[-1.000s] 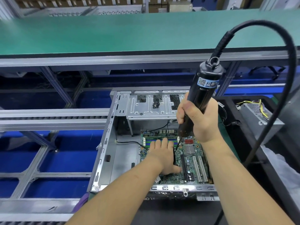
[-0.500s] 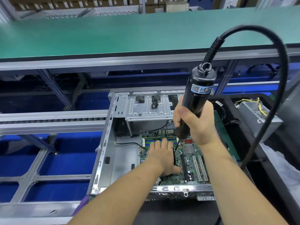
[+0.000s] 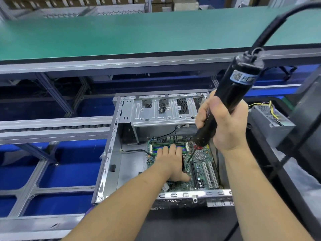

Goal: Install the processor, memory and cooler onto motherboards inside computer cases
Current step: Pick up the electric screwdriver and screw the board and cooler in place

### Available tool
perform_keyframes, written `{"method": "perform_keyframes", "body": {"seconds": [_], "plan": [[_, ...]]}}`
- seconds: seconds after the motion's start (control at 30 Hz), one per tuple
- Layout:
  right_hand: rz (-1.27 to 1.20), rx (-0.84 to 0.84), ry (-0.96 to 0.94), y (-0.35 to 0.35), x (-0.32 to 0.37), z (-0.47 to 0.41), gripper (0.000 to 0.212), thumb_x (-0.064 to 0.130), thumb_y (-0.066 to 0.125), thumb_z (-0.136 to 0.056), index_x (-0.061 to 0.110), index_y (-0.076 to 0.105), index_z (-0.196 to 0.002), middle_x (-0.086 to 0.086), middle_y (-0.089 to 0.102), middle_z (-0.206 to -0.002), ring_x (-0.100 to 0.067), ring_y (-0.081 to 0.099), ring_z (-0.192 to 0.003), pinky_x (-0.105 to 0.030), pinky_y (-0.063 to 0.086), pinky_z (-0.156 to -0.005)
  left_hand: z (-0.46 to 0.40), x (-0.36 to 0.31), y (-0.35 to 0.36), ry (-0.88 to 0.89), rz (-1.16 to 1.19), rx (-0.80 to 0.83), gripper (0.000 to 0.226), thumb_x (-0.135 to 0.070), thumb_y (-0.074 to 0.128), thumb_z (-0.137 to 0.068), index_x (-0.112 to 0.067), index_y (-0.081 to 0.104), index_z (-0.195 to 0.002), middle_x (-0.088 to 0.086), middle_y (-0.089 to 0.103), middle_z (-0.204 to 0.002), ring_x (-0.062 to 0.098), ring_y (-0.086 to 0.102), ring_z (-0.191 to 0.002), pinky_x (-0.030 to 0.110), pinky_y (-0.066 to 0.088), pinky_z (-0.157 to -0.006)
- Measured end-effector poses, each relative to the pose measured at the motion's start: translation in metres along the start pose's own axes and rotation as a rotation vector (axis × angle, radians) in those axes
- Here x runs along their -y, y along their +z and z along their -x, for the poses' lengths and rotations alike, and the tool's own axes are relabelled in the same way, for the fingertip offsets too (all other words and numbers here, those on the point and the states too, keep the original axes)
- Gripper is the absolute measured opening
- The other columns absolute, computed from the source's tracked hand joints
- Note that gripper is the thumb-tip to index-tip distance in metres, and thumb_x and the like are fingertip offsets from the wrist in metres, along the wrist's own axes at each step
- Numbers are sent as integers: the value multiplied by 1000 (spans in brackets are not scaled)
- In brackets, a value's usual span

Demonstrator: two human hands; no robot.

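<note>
An open grey computer case [image 3: 111, 153] lies in front of me with a green motherboard [image 3: 203, 173] on its floor. My left hand [image 3: 172, 162] lies flat, fingers straight, on a dark part in the middle of the board; what it covers is hidden. Memory sticks [image 3: 156, 148] show just beyond its fingertips. My right hand [image 3: 224, 126] grips a black electric screwdriver [image 3: 232, 94]. The tool leans to the upper right and its thin bit [image 3: 191, 156] points down to the board right beside my left hand.
A thick black cable [image 3: 278, 21] arcs from the screwdriver's top to the right. A grey power supply [image 3: 271, 119] with yellow wires sits right of the case. A drive cage [image 3: 163, 112] spans the case's far end. A green conveyor belt [image 3: 121, 35] runs behind, a roller rail [image 3: 52, 126] at left.
The screwdriver's top has tilted further to the right while my right hand keeps its grip. My left hand stays flat on the board. The camera has shifted a little.
</note>
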State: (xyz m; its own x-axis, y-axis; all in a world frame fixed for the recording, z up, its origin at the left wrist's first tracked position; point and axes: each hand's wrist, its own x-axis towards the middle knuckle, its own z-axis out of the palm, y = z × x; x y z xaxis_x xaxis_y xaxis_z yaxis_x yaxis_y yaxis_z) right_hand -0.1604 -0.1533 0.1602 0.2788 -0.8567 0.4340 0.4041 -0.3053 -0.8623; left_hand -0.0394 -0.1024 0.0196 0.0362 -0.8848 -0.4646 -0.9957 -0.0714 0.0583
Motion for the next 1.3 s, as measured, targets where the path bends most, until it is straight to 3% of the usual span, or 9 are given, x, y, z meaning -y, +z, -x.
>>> {"method": "perform_keyframes", "body": {"seconds": [0.1,0.53,0.73,0.87,1.0,1.1,1.17,1.2,1.3], "plan": [[5,28,14,-2,4,4,24,36,69,-85,22,59,-68,-2,56,-54,-26,49,-41,-29,44,-50,1,0,0,-5,7,6,114,-74,61,-75,-15,6,-154,13,7,-161,41,15,-143,57,14,-117],[3,15,62,1,2,14,17,33,68,-82,25,62,-68,-5,54,-53,-25,48,-42,-31,43,-49,-1,0,2,-8,6,-22,110,-73,61,-73,-16,10,-152,12,14,-156,40,20,-139,55,17,-115],[18,65,56,3,2,17,24,32,67,-81,20,56,-64,-6,54,-52,-25,48,-41,-29,43,-50,-1,1,4,-2,2,-47,104,-72,60,-72,-15,17,-148,10,22,-149,38,26,-132,54,22,-112],[37,216,96,9,3,25,21,32,68,-73,16,57,-66,-11,54,-52,-26,49,-42,-41,44,-47,-1,0,6,-12,9,-53,103,-72,61,-72,-13,20,-145,11,25,-143,37,28,-127,54,24,-110],[85,282,146,13,3,27,40,31,69,-70,-3,48,-65,-28,48,-53,-39,47,-42,-60,40,-42,-1,-1,4,-23,-9,-34,104,-74,59,-72,-12,22,-147,12,27,-141,37,28,-126,53,23,-111],[192,87,46,15,1,31,48,37,69,-74,-6,48,-66,-25,50,-54,-35,48,-45,-55,44,-46,-1,-1,4,-20,19,-56,101,-72,62,-71,-13,22,-143,10,27,-140,37,28,-128,54,23,-112],[194,23,18,12,-1,30,39,40,70,-77,7,53,-64,-17,53,-52,-32,49,-45,-47,45,-46,-1,-1,5,-17,23,-71,97,-71,63,-71,-14,24,-140,10,28,-140,37,29,-128,54,23,-111],[164,39,38,9,0,29,30,39,70,-76,17,56,-63,-12,53,-51,-29,49,-44,-43,44,-47,-1,-1,5,-16,22,-77,96,-71,63,-71,-15,24,-140,10,28,-140,37,30,-128,53,24,-111],[17,167,127,1,2,23,16,33,67,-75,22,62,-65,-5,53,-52,-23,48,-44,-32,44,-52,-1,-1,5,-14,17,-81,97,-71,63,-72,-15,24,-141,10,28,-142,38,30,-129,53,24,-111]]}}
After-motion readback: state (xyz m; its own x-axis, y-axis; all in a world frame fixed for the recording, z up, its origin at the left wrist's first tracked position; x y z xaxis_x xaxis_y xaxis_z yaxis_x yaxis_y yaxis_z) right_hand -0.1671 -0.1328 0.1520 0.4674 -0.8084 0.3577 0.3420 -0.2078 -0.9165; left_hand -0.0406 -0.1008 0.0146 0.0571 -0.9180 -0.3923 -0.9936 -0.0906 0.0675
